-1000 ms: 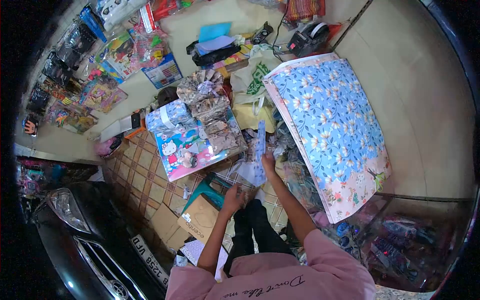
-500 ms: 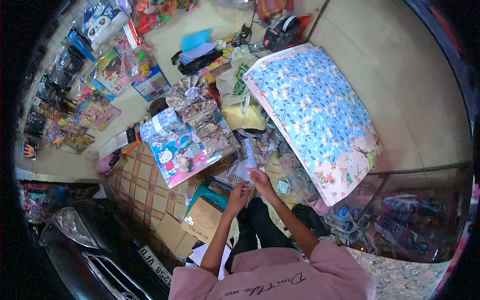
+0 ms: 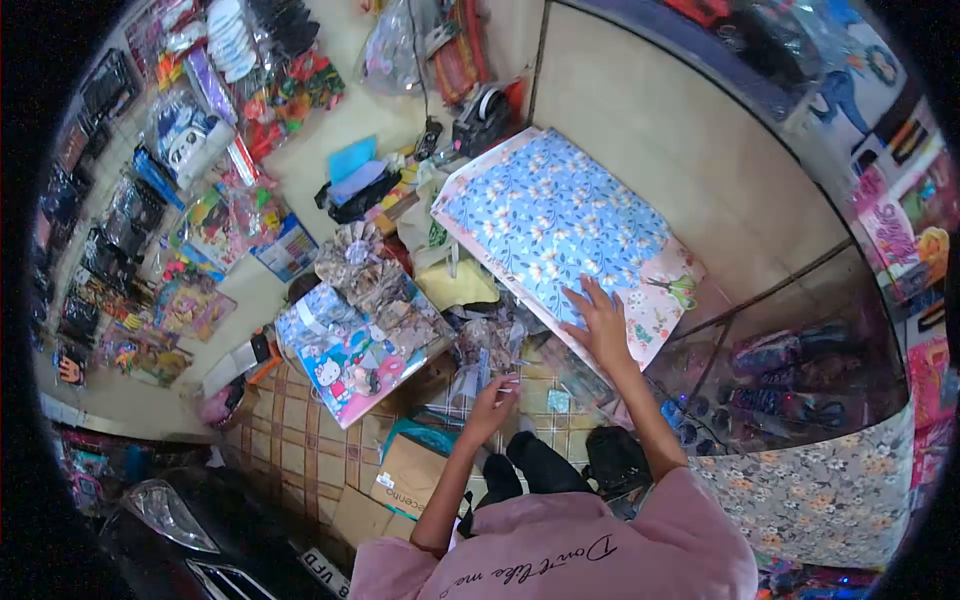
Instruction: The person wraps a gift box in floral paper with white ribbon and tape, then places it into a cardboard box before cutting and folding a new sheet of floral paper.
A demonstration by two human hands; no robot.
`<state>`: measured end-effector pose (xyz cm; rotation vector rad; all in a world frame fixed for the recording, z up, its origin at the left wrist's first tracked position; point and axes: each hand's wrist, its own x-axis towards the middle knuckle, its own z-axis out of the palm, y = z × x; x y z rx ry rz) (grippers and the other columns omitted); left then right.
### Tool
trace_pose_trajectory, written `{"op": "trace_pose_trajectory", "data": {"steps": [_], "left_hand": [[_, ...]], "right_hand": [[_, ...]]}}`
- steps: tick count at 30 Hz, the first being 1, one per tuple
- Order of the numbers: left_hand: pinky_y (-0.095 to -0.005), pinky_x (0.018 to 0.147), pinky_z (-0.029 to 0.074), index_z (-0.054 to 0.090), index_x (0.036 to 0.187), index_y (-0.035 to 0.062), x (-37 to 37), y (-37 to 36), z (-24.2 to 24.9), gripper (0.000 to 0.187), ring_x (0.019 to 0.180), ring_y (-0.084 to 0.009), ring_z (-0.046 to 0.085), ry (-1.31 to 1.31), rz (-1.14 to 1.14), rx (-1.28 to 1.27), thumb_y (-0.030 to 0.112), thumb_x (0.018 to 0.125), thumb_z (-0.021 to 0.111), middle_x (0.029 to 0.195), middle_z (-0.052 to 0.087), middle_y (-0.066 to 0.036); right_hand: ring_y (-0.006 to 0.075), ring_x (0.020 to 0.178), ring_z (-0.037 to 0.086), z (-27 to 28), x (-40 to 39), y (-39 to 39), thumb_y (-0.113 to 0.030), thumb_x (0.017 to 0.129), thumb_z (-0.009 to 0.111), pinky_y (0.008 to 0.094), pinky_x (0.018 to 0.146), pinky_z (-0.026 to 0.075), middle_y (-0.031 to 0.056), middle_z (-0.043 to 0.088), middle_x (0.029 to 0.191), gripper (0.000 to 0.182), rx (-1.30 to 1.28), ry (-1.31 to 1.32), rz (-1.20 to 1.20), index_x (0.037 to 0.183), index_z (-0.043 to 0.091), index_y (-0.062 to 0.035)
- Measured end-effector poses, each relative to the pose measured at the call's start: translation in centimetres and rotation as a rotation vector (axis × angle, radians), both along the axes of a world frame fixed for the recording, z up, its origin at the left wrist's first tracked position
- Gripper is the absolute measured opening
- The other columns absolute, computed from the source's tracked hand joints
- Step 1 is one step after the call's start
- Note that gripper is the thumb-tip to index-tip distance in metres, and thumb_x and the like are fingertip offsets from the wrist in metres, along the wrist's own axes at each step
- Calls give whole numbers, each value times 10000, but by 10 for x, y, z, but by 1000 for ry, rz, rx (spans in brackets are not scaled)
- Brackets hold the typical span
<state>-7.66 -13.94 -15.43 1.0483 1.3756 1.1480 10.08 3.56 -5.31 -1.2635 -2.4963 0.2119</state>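
Observation:
My right hand (image 3: 603, 328) lies with spread fingers on the near edge of a stack of blue floral paper sheets (image 3: 560, 210). Green-handled scissors (image 3: 682, 290) rest on the pink floral part of the stack, right of that hand. My left hand (image 3: 490, 410) is in front of my body with its fingers pinched together; whatever is between them is too small to make out. Beyond it is a heap of crumpled paper and plastic (image 3: 487, 340). On the left, a Hello Kitty sheet or box (image 3: 350, 375) bears a blue floral wrapped bundle (image 3: 318, 312) and gathered brownish floral paper (image 3: 365, 270).
A cardboard box (image 3: 415, 475) and teal stool (image 3: 425, 435) stand near my legs. A black car (image 3: 215, 540) is at lower left. Packaged toys (image 3: 205, 230) lie at upper left, a tape dispenser (image 3: 483, 118) behind the stack. A black bag (image 3: 615, 462) sits beside my feet.
My right hand has moved from beside my left hand to the paper stack, and its fingers have spread. The view has shifted rightward. The pale blue roll no longer stands upright before my hands.

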Motion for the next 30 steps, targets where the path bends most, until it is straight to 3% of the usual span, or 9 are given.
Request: {"op": "trace_pose_trajectory", "data": {"steps": [3, 6, 11, 14, 18, 19, 21, 23, 30], "left_hand": [[-300, 820, 480, 559, 1197, 48, 5, 24, 18, 317, 934, -143, 591, 30, -7, 158, 204, 926, 602, 1039, 631, -83], [-291, 799, 478, 562, 1188, 37, 12, 51, 27, 319, 920, -135, 580, 5, 3, 219, 209, 923, 607, 1032, 628, -78], [-270, 779, 458, 513, 1253, 36, 32, 91, 35, 393, 885, -127, 553, -50, 50, 202, 204, 913, 619, 992, 610, -70], [-283, 828, 459, 429, 1337, 46, 39, 100, 29, 485, 949, -155, 563, -91, 79, 150, 193, 914, 616, 1082, 577, -87], [-302, 887, 457, 343, 1384, 41, 54, 98, 41, 576, 1028, -189, 567, -433, 301, -17, 174, 901, 629, 1146, 556, -119], [-305, 885, 464, 330, 1381, 28, 53, 99, 39, 592, 1026, -191, 570, -479, 307, 25, 171, 895, 636, 1149, 553, -125], [-311, 882, 478, 302, 1375, 2, 53, 100, 35, 626, 1022, -195, 576, -575, 314, 108, 167, 883, 651, 1155, 547, -135], [-302, 823, 519, 439, 1214, -10, 56, 104, 52, 438, 925, -161, 600, -620, 301, 88, 154, 876, 663, 1026, 584, -100], [-238, 646, 541, 555, 905, 33, 56, 120, 88, 193, 678, -86, 599, -529, 287, 103, 167, 863, 688, 704, 572, 3]], "right_hand": [[304, 1256, 478, 13, 15, 11, -317, 755, 743, 436, 1077, 314, 139, 532, 1328, 496, -70, 132, 4, 1207, 624, -150], [321, 1227, 502, 10, 23, 27, -304, 775, 731, 442, 1061, 337, 153, 557, 1292, 464, -192, 314, 19, 1185, 633, -109], [313, 1377, 300, 26, 34, 20, -373, 666, 807, 563, 1110, 187, 135, 304, 1500, 879, -214, -34, 68, 1412, 394, -160], [312, 1405, 242, 10, 35, 22, -371, 657, 805, 566, 1116, 162, 131, 282, 1508, 925, -191, -25, 81, 1432, 341, -171], [329, 1232, 494, 2, 42, 32, -196, 699, 764, 475, 1034, 372, 135, 473, 1383, 667, -70, 140, 159, 1314, 511, -153], [307, 987, 638, 13, 40, 30, -93, 729, 692, 363, 830, 503, 148, 611, 1198, 477, -154, 376, 142, 1197, 599, -99], [277, 875, 656, 38, 43, 31, -79, 748, 667, 327, 732, 505, 159, 647, 1100, 409, -185, 371, 75, 1155, 622, -82], [221, 799, 660, 56, 45, 31, -89, 826, 614, 314, 689, 494, 163, 684, 930, 294, -105, 461, 60, 1116, 636, -42], [234, 901, 654, 41, 59, 46, -149, 928, 546, 334, 763, 507, 186, 664, 1012, 280, -250, 563, 117, 1160, 601, -3]]}}
